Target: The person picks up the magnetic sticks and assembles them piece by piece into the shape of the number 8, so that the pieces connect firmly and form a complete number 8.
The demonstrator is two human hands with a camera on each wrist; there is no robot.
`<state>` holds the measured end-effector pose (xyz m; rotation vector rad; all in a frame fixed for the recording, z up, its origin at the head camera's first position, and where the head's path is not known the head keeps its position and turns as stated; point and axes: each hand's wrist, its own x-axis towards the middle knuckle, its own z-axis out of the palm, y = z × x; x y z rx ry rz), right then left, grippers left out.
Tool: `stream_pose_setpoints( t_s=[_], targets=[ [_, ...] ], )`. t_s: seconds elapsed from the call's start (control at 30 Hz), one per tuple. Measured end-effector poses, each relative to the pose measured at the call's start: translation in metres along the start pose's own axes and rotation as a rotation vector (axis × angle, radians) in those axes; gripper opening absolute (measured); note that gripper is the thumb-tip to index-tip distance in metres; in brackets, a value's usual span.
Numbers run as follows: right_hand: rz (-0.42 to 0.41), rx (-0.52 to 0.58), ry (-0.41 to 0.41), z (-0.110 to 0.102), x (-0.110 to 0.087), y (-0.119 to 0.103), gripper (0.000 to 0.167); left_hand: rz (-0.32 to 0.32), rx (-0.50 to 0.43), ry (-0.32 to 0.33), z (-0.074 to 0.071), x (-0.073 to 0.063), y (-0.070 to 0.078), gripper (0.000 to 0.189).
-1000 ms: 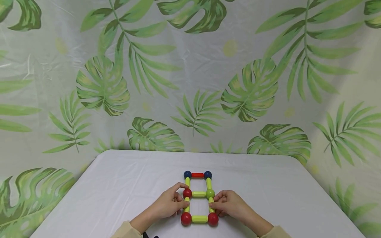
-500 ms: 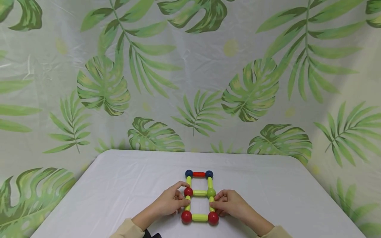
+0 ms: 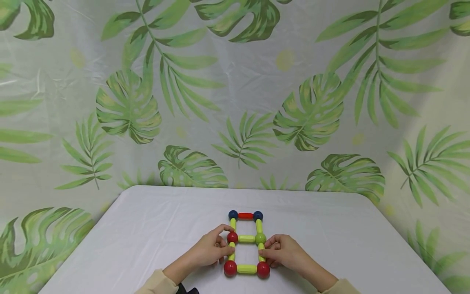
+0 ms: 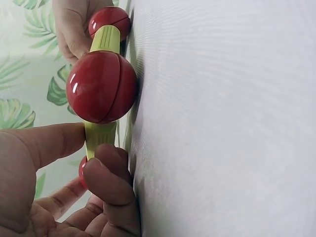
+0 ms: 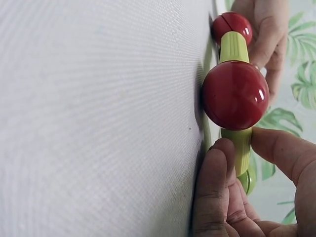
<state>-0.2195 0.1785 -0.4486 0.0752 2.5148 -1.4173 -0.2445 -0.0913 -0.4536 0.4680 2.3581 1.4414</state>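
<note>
Leafy cloth backs the white table (image 3: 147, 237). Your left hand (image 3: 207, 251) pinches the figure-eight frame (image 3: 246, 239)'s left rod (image 3: 231, 256), and your right hand (image 3: 284, 253) pinches its right rod (image 3: 261, 257), steadying it.

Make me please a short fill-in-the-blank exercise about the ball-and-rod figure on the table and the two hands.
1. The rod between the two blue balls is ___.
2. The only green ball is on the figure's ___ side.
3. The two nearest corner balls are ___.
4. The left hand pinches a ___ rod.

Missing words: red; right; red; yellow-green
</note>
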Motion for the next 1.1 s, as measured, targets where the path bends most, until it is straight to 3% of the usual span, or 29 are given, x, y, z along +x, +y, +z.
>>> stream_pose_setpoints(
  t_s=[0.67, 1.1],
  targets=[
    [-0.026, -0.022, -0.023, -0.003, 0.000, 0.001, 0.032, 0.003, -0.008, -0.003, -0.001, 0.000, -0.001, 0.053],
    [-0.066, -0.065, -0.018, -0.013, -0.001, 0.006, 0.034, 0.010, 0.037, 0.013, -0.007, -0.002, 0.002, 0.055]
  ],
)
